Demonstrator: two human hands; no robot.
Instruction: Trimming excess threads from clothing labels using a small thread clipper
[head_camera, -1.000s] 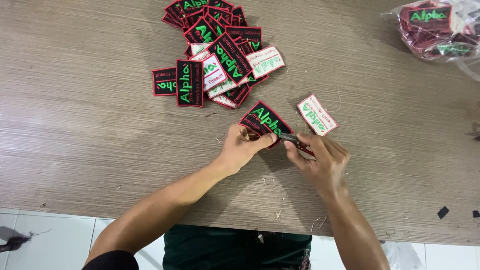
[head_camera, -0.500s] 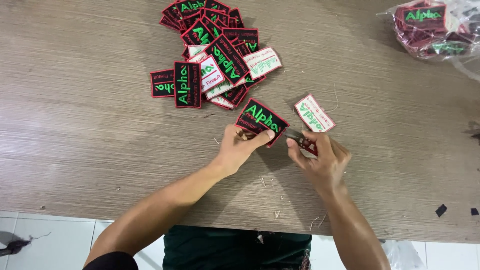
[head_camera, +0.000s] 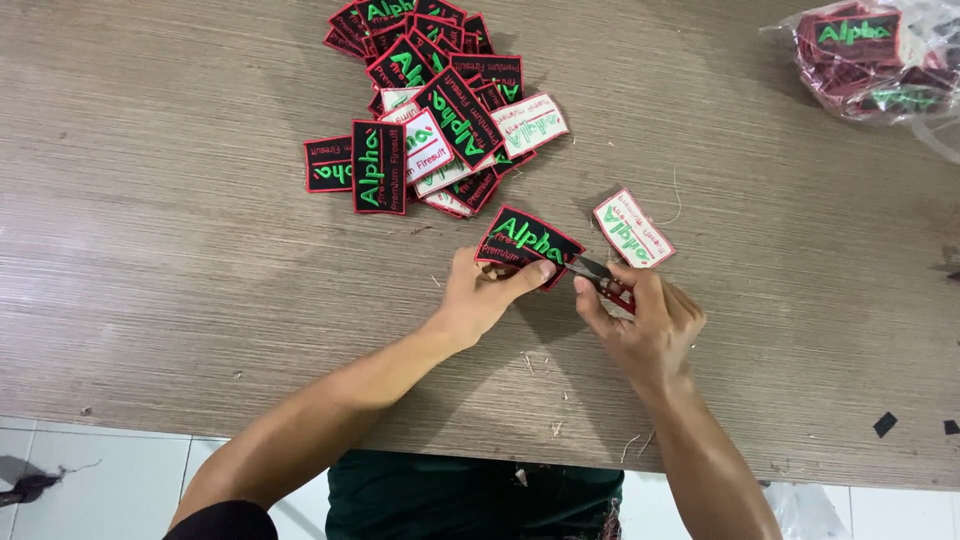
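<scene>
My left hand pinches a black embroidered patch with a red border and green lettering, held just above the wooden table. My right hand grips a small red-handled thread snipper, whose blades point at the patch's lower right edge. One patch lies face down, white side up, just right of the held one. A heap of several similar patches is spread behind my hands, some face down.
A clear plastic bag of more patches sits at the table's far right corner. Cut thread ends litter the table near its front edge. Two small black scraps lie at the right. White floor tiles show below.
The held patch has shifted slightly up and left in my left hand. My right hand with the snipper has moved in closer to the patch's lower right edge.
</scene>
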